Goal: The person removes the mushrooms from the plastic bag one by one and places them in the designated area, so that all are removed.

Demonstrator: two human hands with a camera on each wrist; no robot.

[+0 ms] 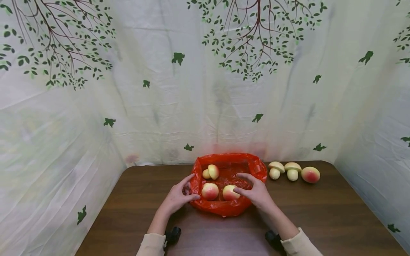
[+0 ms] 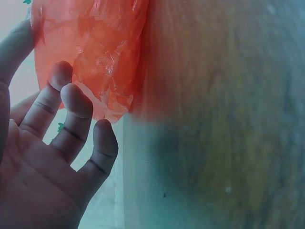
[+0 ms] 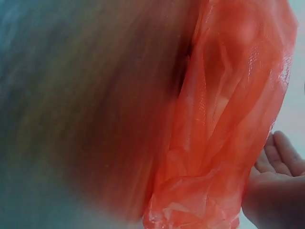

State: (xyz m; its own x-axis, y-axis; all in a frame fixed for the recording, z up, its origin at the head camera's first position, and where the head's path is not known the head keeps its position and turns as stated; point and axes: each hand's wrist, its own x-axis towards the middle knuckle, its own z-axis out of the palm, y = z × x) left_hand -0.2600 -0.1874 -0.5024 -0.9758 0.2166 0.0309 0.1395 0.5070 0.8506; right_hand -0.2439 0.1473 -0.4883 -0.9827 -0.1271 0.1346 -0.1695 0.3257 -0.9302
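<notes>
A red plastic bag (image 1: 224, 210) stands on the table with its mouth rolled wide. Inside it lie two peaches, a left peach (image 1: 210, 192) and a right peach (image 1: 230, 192), and a small mushroom (image 1: 211, 172) behind them. My left hand (image 1: 177, 195) is at the bag's left side, thumb over the rim; its loosely bent fingertips (image 2: 76, 101) meet the red plastic. Over the bag's right part reaches my right hand (image 1: 257, 192), thumb and forefinger spread apart, the thumb tip overlapping the right peach. In the right wrist view the bag hides part of this hand.
To the right of the bag, near the table's back edge, two mushrooms (image 1: 292, 171) stand beside another peach (image 1: 310, 175). The dark wooden table (image 1: 320, 220) is bordered by a pale curtain (image 1: 205, 106) printed with leaves and branches.
</notes>
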